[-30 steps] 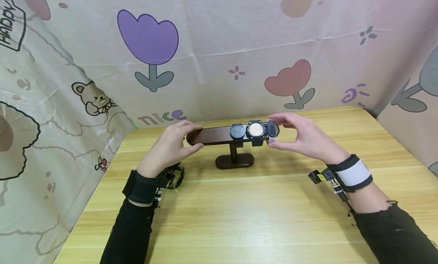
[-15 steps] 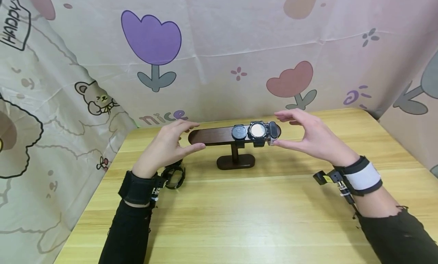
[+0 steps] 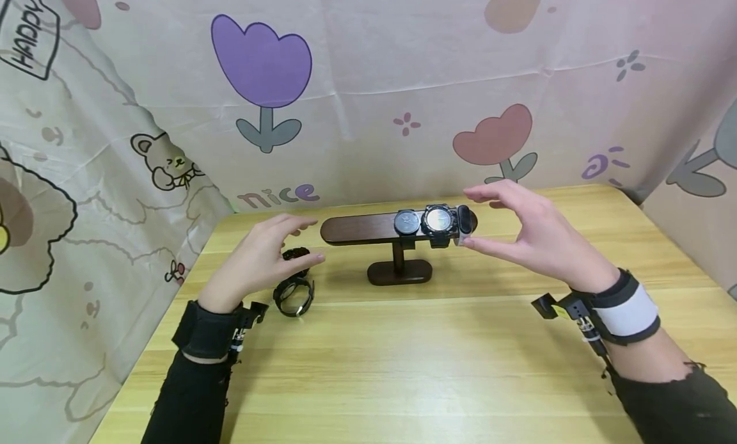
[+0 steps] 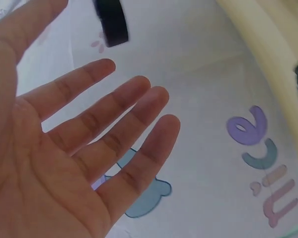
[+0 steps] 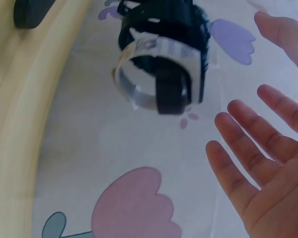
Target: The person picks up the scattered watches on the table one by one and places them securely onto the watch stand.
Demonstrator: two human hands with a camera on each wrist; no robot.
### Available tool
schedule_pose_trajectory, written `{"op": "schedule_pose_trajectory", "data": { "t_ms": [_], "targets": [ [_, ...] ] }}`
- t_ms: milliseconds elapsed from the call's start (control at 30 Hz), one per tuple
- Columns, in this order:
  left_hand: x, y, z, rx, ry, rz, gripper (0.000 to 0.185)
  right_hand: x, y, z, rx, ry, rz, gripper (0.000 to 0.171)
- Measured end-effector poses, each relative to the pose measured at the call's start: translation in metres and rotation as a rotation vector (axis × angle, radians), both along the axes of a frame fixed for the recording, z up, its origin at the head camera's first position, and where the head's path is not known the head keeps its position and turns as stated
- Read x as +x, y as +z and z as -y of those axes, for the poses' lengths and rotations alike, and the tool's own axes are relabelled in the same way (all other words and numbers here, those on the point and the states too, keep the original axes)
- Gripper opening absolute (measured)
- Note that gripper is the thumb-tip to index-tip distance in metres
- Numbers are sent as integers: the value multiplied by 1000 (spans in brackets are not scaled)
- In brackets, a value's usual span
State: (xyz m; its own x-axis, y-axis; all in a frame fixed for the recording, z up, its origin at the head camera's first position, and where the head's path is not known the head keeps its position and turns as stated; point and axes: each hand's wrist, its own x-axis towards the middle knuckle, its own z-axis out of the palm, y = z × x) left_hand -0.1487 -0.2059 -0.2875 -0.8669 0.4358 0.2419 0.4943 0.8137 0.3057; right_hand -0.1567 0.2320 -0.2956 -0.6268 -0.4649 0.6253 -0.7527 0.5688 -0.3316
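A dark brown wooden T-shaped watch stand [image 3: 359, 229] stands upright on the table. Its bar carries a round dark-faced watch [image 3: 407, 222], a chunky black watch [image 3: 439, 219] with a bright face, and a slim dark band watch [image 3: 464, 219] at the right end. My left hand [image 3: 259, 255] hovers apart from the bar's left end, fingers spread and holding nothing. Near the right end is my right hand [image 3: 535, 229], also empty; its thumb tip is close to the slim watch, and contact cannot be told in the head view. In the right wrist view a pale loop [image 5: 161, 47] hangs there.
Two more black watches lie by my left hand: one [image 3: 295, 297] in front, another [image 3: 296, 270] behind it, partly hidden by the thumb. The wooden table [image 3: 403, 361] ends at the back against a printed cloth [image 3: 357, 143].
My left hand has left the bar's left end and moved left and toward me, uncovering the black watches on the table. My right hand has drawn slightly right from the stand.
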Motion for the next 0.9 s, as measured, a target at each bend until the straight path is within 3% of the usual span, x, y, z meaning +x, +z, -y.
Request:
{"op": "schedule_pose_trajectory", "data": {
  "t_ms": [233, 400, 633, 900],
  "targets": [
    [4, -13, 17, -22, -40, 9, 62, 10, 6, 12, -8, 106, -86, 77],
    [8, -22, 28, -52, -50, 26, 60, 16, 6, 26, -4, 198, -124, 67],
    [14, -34, 36, -127, -18, 79, 64, 29, 4, 41, 47, 247, -97, 50],
    [19, -45, 43, -138, -10, 136, 69, 43, -4, 68, 78, 374, -83, 40]
  ]
}}
